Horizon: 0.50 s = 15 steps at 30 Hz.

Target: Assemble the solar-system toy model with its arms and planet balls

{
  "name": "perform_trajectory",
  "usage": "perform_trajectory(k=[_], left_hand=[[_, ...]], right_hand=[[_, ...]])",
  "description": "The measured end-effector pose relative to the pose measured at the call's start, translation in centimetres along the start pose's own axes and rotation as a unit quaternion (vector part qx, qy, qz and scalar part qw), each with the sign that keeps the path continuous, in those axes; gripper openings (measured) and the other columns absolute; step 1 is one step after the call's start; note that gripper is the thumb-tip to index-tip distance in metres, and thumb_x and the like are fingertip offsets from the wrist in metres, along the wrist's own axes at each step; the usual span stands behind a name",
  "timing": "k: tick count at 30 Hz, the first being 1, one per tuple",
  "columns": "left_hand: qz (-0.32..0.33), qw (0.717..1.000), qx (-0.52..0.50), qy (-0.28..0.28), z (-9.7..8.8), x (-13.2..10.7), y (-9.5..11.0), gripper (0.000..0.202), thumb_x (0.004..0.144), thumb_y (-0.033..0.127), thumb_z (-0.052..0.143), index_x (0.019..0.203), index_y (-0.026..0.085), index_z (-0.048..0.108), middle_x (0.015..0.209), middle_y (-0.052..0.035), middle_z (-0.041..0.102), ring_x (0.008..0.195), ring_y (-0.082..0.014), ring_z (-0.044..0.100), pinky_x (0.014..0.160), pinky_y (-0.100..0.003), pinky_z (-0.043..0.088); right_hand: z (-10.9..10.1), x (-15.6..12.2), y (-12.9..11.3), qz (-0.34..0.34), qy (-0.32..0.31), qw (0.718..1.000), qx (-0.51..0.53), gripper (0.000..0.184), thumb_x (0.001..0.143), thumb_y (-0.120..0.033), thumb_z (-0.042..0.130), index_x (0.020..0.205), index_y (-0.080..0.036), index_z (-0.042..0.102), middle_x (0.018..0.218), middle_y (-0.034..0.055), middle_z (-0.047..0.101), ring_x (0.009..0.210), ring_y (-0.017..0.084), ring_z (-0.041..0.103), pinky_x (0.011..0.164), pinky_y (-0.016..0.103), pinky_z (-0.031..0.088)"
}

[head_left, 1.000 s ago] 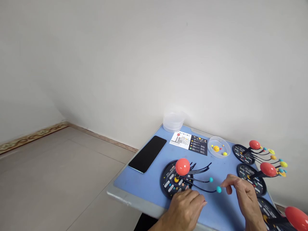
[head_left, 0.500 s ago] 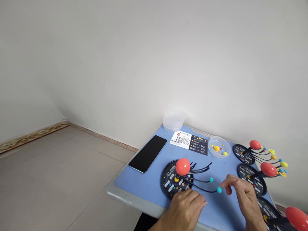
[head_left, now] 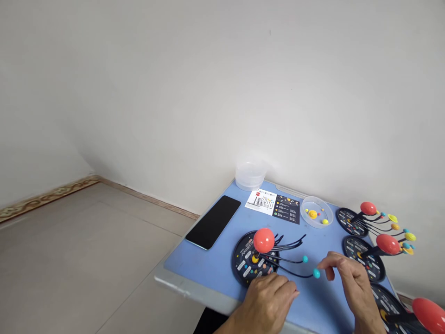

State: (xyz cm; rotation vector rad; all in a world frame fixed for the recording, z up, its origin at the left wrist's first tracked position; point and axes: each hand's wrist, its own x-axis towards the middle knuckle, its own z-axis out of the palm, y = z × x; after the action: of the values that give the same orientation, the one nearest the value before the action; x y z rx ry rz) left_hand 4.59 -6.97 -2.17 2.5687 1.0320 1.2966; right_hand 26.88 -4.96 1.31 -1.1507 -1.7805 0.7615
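A solar system model stands on the table, with a round black printed base [head_left: 245, 262], a red ball [head_left: 263, 240] on top and several thin black curved arms. Two arms end in teal balls, one farther back [head_left: 305, 259] and one nearer [head_left: 316, 273]. At the base's front edge rests my left hand [head_left: 267, 301], fingers curled together; whatever they hold, if anything, is hidden. My right hand [head_left: 351, 283] is bent, with its index fingertip at the nearer teal ball and nothing gripped between finger and thumb. The remaining arm tips are bare.
A black phone [head_left: 213, 222] lies at the left of the blue table [head_left: 194, 262]. Behind are stacked clear tubs [head_left: 250, 176], a printed instruction card [head_left: 273, 206] and a clear dish [head_left: 332, 218] with small coloured balls. Similar models [head_left: 387, 244] line the right edge.
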Motion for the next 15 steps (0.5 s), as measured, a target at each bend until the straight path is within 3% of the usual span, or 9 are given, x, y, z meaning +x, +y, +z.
perform_trajectory(k=[15], left_hand=[[0.009,1.000,0.012,-0.002,0.12,0.03,-0.20,0.030,0.098,0.016,0.038,0.075,0.018,0.057,0.062,-0.0004,0.060,0.054,-0.0148,0.056,0.053,-0.026,0.041]], right_hand=[[0.13,0.17,-0.51,0.001,0.012,1.000,-0.005,0.050,0.097,-0.044,0.037,0.078,-0.018,0.075,0.056,0.0027,0.054,0.056,0.016,0.051,0.056,0.028,0.041]])
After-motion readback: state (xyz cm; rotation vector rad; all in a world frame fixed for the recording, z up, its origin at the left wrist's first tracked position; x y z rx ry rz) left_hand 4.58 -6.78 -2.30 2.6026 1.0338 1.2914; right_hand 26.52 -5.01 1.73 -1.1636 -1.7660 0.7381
